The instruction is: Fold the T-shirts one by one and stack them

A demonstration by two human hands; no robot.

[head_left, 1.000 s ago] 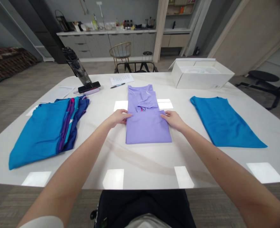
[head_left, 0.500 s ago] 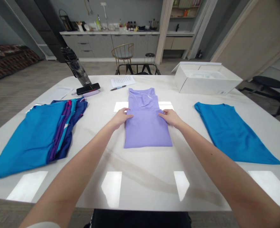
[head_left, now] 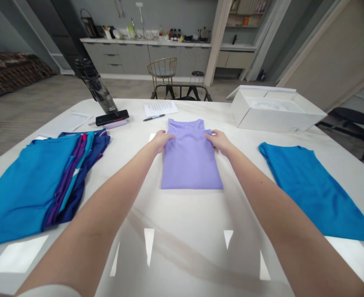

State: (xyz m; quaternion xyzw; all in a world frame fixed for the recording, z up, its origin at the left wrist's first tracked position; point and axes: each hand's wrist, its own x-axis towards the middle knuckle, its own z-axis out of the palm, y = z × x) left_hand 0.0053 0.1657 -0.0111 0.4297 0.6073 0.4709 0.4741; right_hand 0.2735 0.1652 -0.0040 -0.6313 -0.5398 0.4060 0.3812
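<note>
"Lying nearest, at the lower left of the frame: what is that?"

"A pile of garments (head_left: 24, 177), blue on top. At the lower right, a blue garment (head_left: 314, 185) rests flat; whether it counts as finished, I can't tell."

"And mid-frame?"

"A lilac top (head_left: 191, 165), on the white table (head_left: 184, 218). The left hand (head_left: 160, 140) pinches the left edge of its upturned layer between thumb and fingers; the right hand (head_left: 220, 142) pinches the right edge likewise."

"How far along is the folding?"

"Nearly done, I'd judge: the lower part is doubled up almost to the neckline, leaving a strip showing. Releasing and smoothing seem left."

"Farther off?"

"A pen (head_left: 153, 117), then a printed sheet (head_left: 160, 108), upper centre; a white box (head_left: 270, 119), upper right."
</note>
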